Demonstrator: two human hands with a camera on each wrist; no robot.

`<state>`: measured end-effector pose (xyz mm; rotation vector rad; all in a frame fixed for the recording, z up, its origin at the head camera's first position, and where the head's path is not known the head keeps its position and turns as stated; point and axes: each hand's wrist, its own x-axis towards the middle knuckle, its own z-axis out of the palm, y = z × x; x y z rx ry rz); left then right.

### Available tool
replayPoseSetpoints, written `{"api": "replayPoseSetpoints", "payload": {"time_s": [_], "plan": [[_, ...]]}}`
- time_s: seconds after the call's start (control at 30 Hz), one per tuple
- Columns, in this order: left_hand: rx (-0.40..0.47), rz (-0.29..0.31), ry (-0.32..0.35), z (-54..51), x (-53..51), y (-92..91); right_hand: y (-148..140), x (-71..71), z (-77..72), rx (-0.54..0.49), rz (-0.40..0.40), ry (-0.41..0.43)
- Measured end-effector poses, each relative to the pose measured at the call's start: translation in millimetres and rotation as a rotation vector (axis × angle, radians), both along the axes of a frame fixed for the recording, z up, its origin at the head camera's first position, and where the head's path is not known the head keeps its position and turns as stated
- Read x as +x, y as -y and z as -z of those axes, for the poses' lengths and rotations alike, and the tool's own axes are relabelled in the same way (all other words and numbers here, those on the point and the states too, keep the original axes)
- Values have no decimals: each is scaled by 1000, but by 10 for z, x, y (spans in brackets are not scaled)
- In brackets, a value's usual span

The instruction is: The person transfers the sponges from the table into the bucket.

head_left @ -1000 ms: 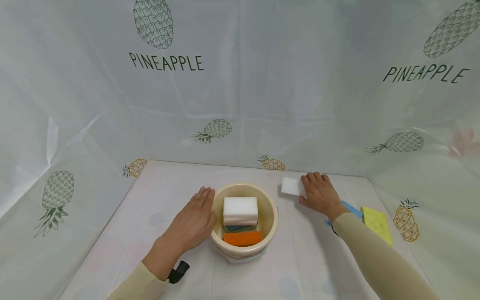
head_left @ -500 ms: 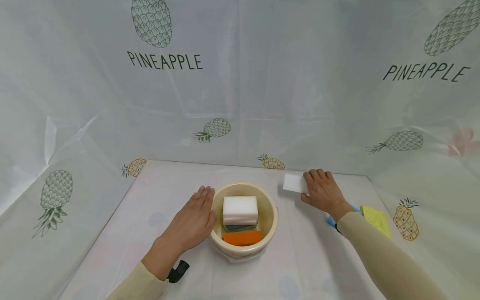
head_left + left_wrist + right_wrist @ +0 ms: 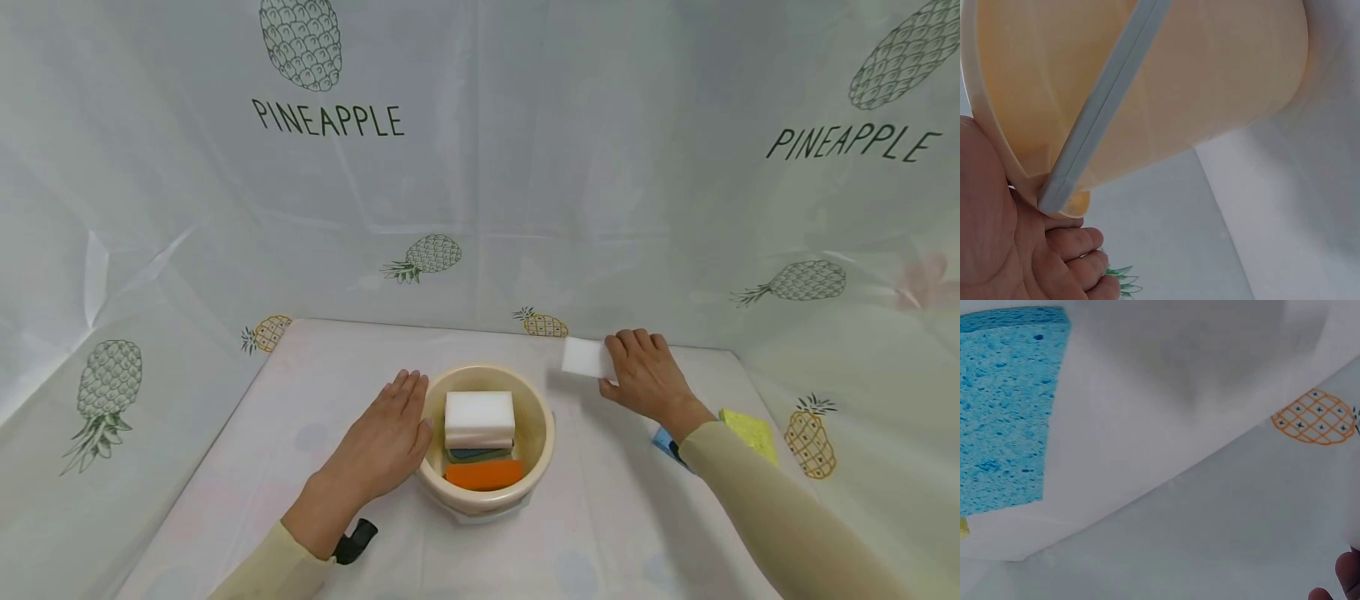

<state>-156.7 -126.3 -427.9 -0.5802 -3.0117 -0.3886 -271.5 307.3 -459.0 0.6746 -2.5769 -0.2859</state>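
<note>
My right hand (image 3: 643, 375) grips a white sponge (image 3: 585, 357) by its right end, near the table's back edge. The sponge's other end sticks out to the left, toward the cream bucket (image 3: 545, 446). In the right wrist view only some fingertips (image 3: 1349, 575) show, at the lower right corner. My left hand (image 3: 382, 442) has its fingers straight and rests against the left side of the bucket's rim. In the left wrist view its palm (image 3: 985, 212) lies by the rim, close to the end of the grey handle (image 3: 1107, 100).
Inside the bucket are a white block (image 3: 480, 410), an orange sponge (image 3: 483, 475) and a blue and green piece (image 3: 478, 455) under the white one. A blue sponge (image 3: 1004, 419) and a yellow sponge (image 3: 750, 433) lie on the table's right, partly behind my right forearm.
My right hand has moved slightly up and toward the back with the white sponge. The left hand stays at the bucket's rim, and the bucket's contents look the same.
</note>
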Motion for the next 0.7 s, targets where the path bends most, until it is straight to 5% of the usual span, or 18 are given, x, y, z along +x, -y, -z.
{"api": "replayPoseSetpoints", "payload": {"time_s": [0.47, 0.7], "plan": [[5, -8, 15, 0, -1, -6, 393, 165, -442, -148, -62, -31], [14, -6, 12, 7, -4, -4, 745, 309, -674, -207, -165, -35]]}}
